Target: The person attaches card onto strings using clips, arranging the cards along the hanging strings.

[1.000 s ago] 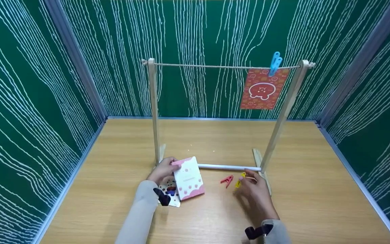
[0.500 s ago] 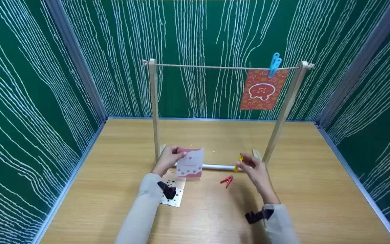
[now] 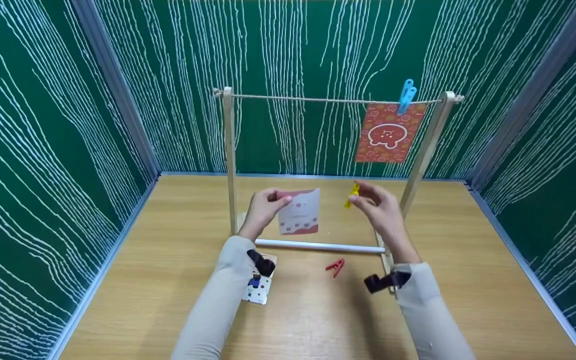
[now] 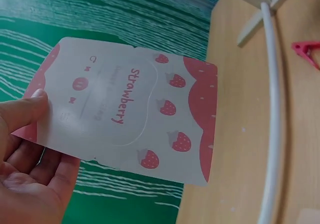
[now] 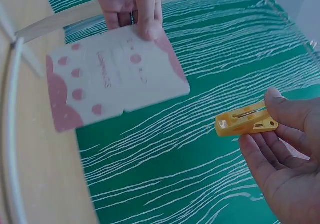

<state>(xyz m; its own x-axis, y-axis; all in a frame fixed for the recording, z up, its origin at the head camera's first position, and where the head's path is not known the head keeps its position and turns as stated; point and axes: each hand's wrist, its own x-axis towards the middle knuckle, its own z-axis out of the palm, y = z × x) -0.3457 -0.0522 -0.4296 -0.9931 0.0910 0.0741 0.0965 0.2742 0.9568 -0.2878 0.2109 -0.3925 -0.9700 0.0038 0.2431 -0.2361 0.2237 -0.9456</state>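
My left hand (image 3: 264, 210) pinches a white and pink strawberry card (image 4: 115, 109) by its pink edge, thumb on the printed face. The card hangs in the air between the two posts, below the rope. To its right, my right hand (image 3: 380, 205) holds a yellow clothespin (image 5: 245, 121) between thumb and fingers, its nose pointing away from the palm. From the rope (image 3: 308, 99) a red card (image 3: 388, 137) with a cartoon face hangs at the right, clipped by a blue clothespin (image 3: 406, 97).
The rope runs between two wooden posts (image 3: 229, 160) joined low down by a white rod (image 3: 323, 246). A red clothespin (image 3: 336, 267) lies on the wooden table (image 3: 308, 310). Another card (image 3: 260, 290) lies partly hidden under my left wrist. Green walls enclose the back and sides.
Both hands have risen from the table toward the rope, carrying the strawberry card and the yellow clothespin. The card has turned upright and shifted right, uncovering more of the card on the table.
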